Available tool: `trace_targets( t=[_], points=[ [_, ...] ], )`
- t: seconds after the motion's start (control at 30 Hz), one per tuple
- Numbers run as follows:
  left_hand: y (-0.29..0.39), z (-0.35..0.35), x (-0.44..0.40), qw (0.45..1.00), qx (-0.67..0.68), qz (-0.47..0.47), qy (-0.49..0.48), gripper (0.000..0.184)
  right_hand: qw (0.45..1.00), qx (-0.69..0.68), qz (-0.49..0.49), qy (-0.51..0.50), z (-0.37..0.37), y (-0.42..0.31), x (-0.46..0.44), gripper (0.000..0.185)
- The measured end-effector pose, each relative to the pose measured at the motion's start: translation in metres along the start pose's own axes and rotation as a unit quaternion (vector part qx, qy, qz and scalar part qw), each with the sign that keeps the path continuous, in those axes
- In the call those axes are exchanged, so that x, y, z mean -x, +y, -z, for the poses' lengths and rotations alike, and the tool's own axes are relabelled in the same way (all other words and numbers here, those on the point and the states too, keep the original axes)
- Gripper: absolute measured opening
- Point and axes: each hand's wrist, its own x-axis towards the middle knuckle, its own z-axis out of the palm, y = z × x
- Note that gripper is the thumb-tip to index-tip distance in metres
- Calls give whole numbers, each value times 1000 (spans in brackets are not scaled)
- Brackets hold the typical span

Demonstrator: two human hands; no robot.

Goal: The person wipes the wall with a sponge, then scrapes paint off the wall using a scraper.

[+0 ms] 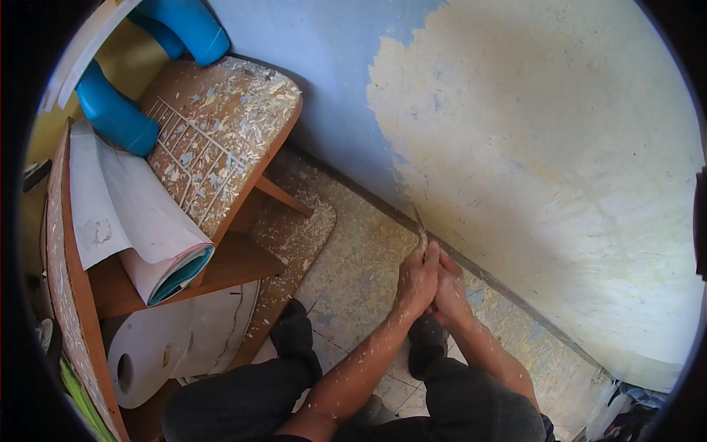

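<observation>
My left hand and my right hand are pressed together near the foot of the wall, fingers closed. Out of the top of them sticks a thin scraper, seen almost edge-on, its tip close to the wall. The handle is hidden in my hands. Pale paint flakes cling to both forearms. Blue paint covers the wall's left part, with a ragged border against the bare, cream-coloured area on the right.
A wooden shelf unit strewn with paint chips stands at left, bearing a white wire rack, rolled papers and blue curved legs. Flakes litter the tiled floor. A dark bundle lies at lower right.
</observation>
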Motion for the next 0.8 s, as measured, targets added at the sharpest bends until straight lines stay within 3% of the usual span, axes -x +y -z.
trace_targets(
  t=[0.03, 0.1, 0.23, 0.27, 0.37, 0.53, 0.6, 0.63, 0.7, 0.73, 0.8],
  points=[
    [0, 2, -2, 1000, 1, 4, -3, 38, 1000, 1, -3, 3, 0, 5, -6, 25],
    [9, 12, -15, 990, 93, 109, -5, 39, 999, -52, -6, -16, -9, 16, -27, 25],
    [10, 21, -3, 983, 113, 141, -34, 29, 998, -42, -45, -19, -15, 2, -4, 36],
    [9, 14, -3, 996, 86, 35, 2, 30, 998, -43, -42, -19, -14, 2, -5, 36],
    [12, 12, -9, 993, 51, 104, -19, 31, 997, -65, -28, -2, -9, 9, -11, 41],
    [-1, 16, -9, 993, 73, 95, -25, 33, 996, -81, -37, -17, -12, 10, -6, 42],
    [-7, 2, -6, 999, 47, -13, 3, 33, 996, -86, -35, -17, -6, 6, -8, 42],
    [-13, 4, -9, 999, 48, -10, 2, 33, 995, -89, -38, -17, -2, 7, -7, 42],
    [22, 23, -12, 984, 45, 156, -77, 33, 996, -76, -35, -20, -6, 24, -24, 35],
    [-1, 17, -18, 994, 64, 84, -31, 34, 997, -66, -30, -26, -7, 31, -31, 28],
    [7, 17, -3, 991, 59, 116, -38, 33, 994, -94, -48, -14, -8, 21, -15, 27]
  ],
)
